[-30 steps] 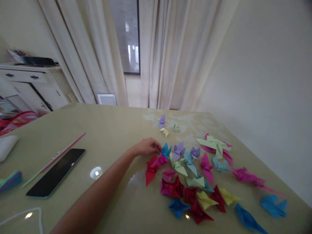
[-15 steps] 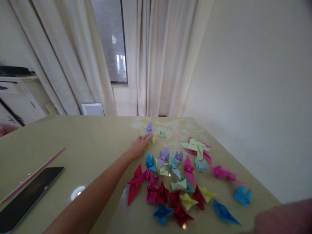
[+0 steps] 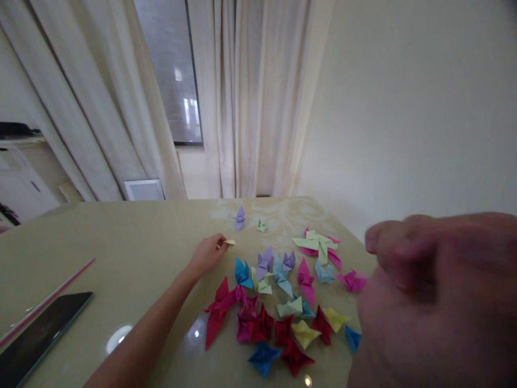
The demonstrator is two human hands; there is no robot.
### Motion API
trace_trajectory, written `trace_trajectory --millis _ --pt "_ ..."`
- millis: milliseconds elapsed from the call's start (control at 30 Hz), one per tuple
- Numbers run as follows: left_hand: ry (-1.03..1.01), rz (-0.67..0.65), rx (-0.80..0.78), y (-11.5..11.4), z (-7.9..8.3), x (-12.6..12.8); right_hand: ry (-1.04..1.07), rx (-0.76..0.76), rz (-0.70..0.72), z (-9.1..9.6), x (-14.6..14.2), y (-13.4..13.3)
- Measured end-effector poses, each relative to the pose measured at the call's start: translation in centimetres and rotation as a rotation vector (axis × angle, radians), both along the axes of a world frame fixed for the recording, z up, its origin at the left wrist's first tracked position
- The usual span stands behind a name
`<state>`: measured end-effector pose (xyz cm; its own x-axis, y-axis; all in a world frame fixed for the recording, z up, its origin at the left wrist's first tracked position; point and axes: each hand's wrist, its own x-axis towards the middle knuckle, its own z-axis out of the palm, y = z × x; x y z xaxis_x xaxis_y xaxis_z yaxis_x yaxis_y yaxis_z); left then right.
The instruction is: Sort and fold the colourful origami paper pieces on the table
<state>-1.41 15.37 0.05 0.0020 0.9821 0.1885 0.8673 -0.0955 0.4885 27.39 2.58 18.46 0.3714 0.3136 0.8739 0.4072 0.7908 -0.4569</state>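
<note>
My left hand (image 3: 208, 253) reaches across the table, its fingers pinched on a small yellow folded paper piece (image 3: 230, 242). Just right of it lies a pile of coloured origami pieces (image 3: 278, 302) in red, blue, pink, purple, green and yellow. A purple origami piece (image 3: 239, 217) and a small green one (image 3: 262, 226) sit farther back. My right hand (image 3: 436, 302) is raised close to the camera, large and blurred, with its fingers curled, and it hides the right part of the pile. Nothing shows in it.
A dark phone (image 3: 38, 338) and a pink stick (image 3: 48, 302) lie at the left of the beige table (image 3: 133, 253). Curtains (image 3: 250, 97) and a window (image 3: 172, 70) stand behind the table's far edge. A white wall is on the right.
My left hand went from the blue piece to the yellow piece farther back, pinched it and drew it toward me. My right hand rose into view at the right. The view shifted right.
</note>
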Motion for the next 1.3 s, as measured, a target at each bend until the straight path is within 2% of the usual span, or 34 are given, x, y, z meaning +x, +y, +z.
trace_trajectory --millis 67,133,200,267,367,467,567,700,900,1167,1233,1300 --pt "-0.082 -0.031 0.016 -0.4 2.1 -0.1 -0.039 -0.047 0.013 0.3 -2.0 0.5" --pt "-0.207 -0.096 0.055 -1.6 4.9 0.3 -0.228 -0.203 0.135 0.1 -3.1 1.0" --pt "-0.441 -0.237 0.103 -3.6 7.9 1.2 -0.421 -0.335 0.236 -0.2 -3.4 1.7" --pt "-0.558 -0.347 0.090 -5.9 10.4 2.3 -0.562 -0.411 0.271 -0.6 -3.5 2.3" --pt "-0.670 -0.420 0.058 -8.5 12.7 3.5 -0.717 -0.458 0.313 -1.1 -3.8 2.9" --pt "-0.746 -0.442 0.060 -9.3 13.3 3.7 -0.758 -0.469 0.355 -1.2 -4.1 3.1" --pt "-0.788 -0.436 0.159 -9.3 13.3 3.0 -0.699 -0.454 0.338 -1.2 -4.0 3.1" --pt "-0.728 -0.401 0.287 -9.4 13.5 2.2 -0.626 -0.432 0.299 -1.1 -3.8 3.1" --pt "-0.667 -0.317 0.458 -10.1 13.7 2.2 -0.641 -0.415 0.374 -1.2 -4.2 3.0" --pt "-0.651 -0.335 0.488 -10.1 14.1 2.5 -0.680 -0.397 0.357 -1.2 -4.3 2.6" --pt "-0.583 -0.293 0.570 -10.9 14.5 3.0 -0.690 -0.400 0.327 -1.1 -4.2 2.6" --pt "-0.502 -0.282 0.620 -12.5 14.7 3.9 -0.701 -0.408 0.305 -1.0 -4.0 2.7"
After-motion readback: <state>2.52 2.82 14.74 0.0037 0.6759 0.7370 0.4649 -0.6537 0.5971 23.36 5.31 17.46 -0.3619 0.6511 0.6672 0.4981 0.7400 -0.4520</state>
